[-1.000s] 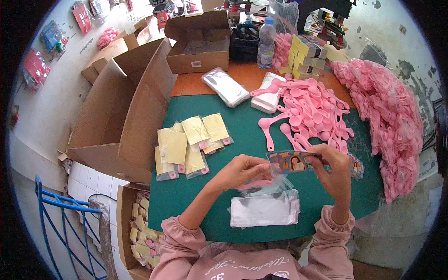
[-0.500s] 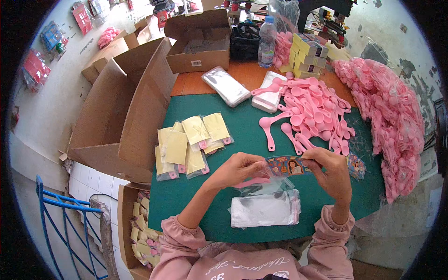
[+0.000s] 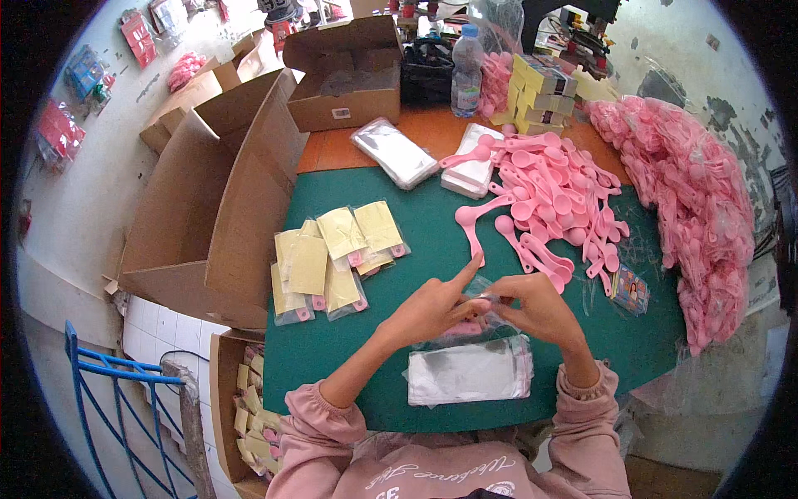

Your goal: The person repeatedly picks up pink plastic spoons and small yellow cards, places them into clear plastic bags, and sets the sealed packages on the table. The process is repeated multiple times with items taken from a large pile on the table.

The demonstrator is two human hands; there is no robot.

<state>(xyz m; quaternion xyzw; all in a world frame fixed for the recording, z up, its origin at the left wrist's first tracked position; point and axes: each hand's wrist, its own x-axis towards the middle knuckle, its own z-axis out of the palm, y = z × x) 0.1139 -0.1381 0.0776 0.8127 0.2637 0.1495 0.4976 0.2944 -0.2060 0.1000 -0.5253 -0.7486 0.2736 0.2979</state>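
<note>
My left hand (image 3: 436,309) and right hand (image 3: 539,306) meet over the green table mat (image 3: 374,358). My left index finger points forward while the thumb and other fingers are closed against my right fingertips. What they pinch is mostly hidden; only a small pale edge shows. Under the hands lies a pink measuring spoon (image 3: 462,329), partly covered, with clear plastic around it. Nearer to me is a stack of clear plastic bags (image 3: 468,374). Colourful printed cards (image 3: 630,291) lie right of my right hand. A pile of pink spoons (image 3: 553,187) spreads beyond the hands.
Filled bags with yellowish cards (image 3: 309,264) lie at left. Two more bag stacks (image 3: 394,154) are at the back, near a water bottle (image 3: 467,73) and card bundles (image 3: 540,91). Large cardboard boxes (image 3: 249,200) stand left; bagged pink spoons (image 3: 686,208) heap at right.
The printed card stretched between my hands is now out of sight. My hands have come together, the right one moving left, and my left index finger has straightened.
</note>
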